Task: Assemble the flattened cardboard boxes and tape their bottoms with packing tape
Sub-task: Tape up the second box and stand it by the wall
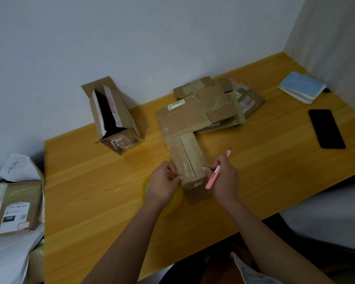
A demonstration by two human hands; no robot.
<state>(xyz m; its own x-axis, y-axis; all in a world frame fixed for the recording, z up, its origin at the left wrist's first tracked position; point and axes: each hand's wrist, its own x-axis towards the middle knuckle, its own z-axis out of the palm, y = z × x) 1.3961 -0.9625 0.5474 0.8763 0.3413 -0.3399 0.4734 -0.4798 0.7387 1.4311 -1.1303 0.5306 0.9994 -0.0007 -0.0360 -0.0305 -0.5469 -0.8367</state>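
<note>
Small box [190,162]: one, brown, assembled, lying near the front edge of the tabletop [90,181]; taped seam facing up.
Left hand [164,181]: fingers curled, pinching the small box's left near edge.
Right hand [223,177]: fingers curled round one pink cutter [214,175]; thumb touching the small box's right side.
Tape roll [172,199]: one, yellow, just left of the small box's near end, mostly hidden under the left hand.
Flattened boxes [211,105]: one overlapping stack, exact count unclear, directly behind the small box.
Open box [115,115]: one, behind and to the left of the small box, flaps up.
Phone [326,129]: one, black, well right of the small box.
Notebooks [301,87]: a small pile, far right rear.
Labelled parcel [16,208]: one, off the tabletop, far left.
</note>
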